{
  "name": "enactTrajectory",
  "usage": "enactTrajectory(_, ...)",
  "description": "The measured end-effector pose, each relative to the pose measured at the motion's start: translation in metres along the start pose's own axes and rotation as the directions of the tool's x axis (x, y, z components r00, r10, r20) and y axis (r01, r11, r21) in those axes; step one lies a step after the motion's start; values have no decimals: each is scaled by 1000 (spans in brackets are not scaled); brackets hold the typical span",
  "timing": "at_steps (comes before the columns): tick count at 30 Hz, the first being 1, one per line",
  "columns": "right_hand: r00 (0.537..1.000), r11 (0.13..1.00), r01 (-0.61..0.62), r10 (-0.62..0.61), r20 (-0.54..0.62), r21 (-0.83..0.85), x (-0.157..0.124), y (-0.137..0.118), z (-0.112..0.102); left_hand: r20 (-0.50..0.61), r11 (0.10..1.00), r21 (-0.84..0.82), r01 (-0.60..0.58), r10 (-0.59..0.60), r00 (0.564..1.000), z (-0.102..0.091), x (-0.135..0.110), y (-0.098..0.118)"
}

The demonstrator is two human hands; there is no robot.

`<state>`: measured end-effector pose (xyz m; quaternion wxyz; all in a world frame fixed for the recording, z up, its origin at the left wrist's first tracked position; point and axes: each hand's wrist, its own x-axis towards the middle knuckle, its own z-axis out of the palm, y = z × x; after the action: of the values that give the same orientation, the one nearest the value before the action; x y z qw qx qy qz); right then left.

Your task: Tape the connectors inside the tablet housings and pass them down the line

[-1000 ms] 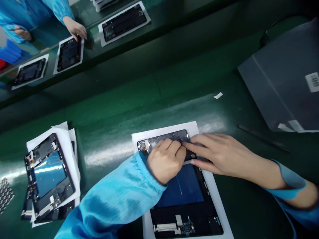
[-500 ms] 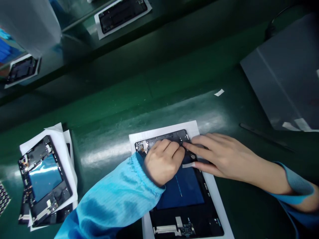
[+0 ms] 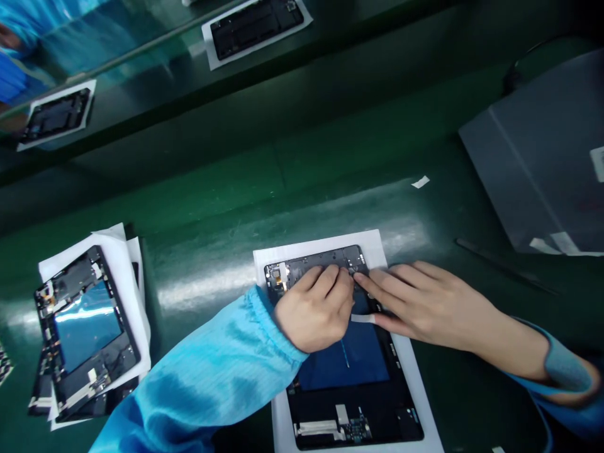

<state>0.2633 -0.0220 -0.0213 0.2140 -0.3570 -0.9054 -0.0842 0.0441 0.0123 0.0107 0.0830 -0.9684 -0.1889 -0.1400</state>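
Observation:
An opened tablet (image 3: 349, 396), its inside parts and a blue battery area showing, lies on a white sheet (image 3: 380, 246). Above its upper part my left hand (image 3: 317, 308) is closed, fingers curled down and bunched at the tips; whatever they pinch is hidden. My right hand (image 3: 425, 302) reaches in from the right with fingers stretched out. Its index fingertip touches the tablet's upper right area, close to the left fingertips. At the tip of the right thumb, apart from the index finger, sits a small white strip (image 3: 363, 319).
At left, a stack of opened tablets (image 3: 89, 330) rests with white sheets between them. A dark thin tool (image 3: 504, 265) and a white scrap (image 3: 420, 182) lie to the right, near a grey box-like object (image 3: 538, 151). More tablets (image 3: 257, 28) lie on the far ledge, where another person's blue sleeve (image 3: 51, 19) shows.
The view has shifted slightly. Both hands stay at the tablet's upper part, the left fingers a little turned. At the far left, a grey-white shape has gone and a blue sleeve shows there.

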Motion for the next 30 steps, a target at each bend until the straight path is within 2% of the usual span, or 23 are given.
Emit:
enactTrajectory(2,998,998,-35,38,-52,59,2,0,-5,8,1000,5,3,-3,1000,1,-2,1)
enactTrajectory(5,963,969,-187,214,-164,163,3,-1,-9,14,1000,8,13,-13,1000,1,-3,0)
enactTrajectory(7,944,953,-270,290,-156,135,3,-3,-8,23,1000,4,23,-23,999,2,-4,0)
enactTrajectory(10,968,973,-228,231,-98,46,6,-6,-4,30,999,-12,32,-32,999,3,-4,1)
enactTrajectory(13,972,978,-205,207,-110,31,7,-6,-1,14,999,-11,46,-46,999,4,-4,2)
enactTrajectory(15,980,983,-180,182,-74,28,5,-4,-2,6,999,-7,51,-51,999,4,-4,4)
enactTrajectory(19,999,999,-42,42,24,-17,0,-1,-2,10,998,1,56,-56,998,4,-4,5)
enactTrajectory(23,999,997,38,-36,35,-69,3,2,-3,20,999,14,51,-51,999,3,-4,5)
enactTrajectory(27,997,997,74,-74,18,-29,9,9,-5,17,999,7,43,-44,999,1,-3,3)
enactTrajectory(30,993,996,73,-77,88,55,13,18,-5,23,999,-11,35,-34,999,1,-2,3)
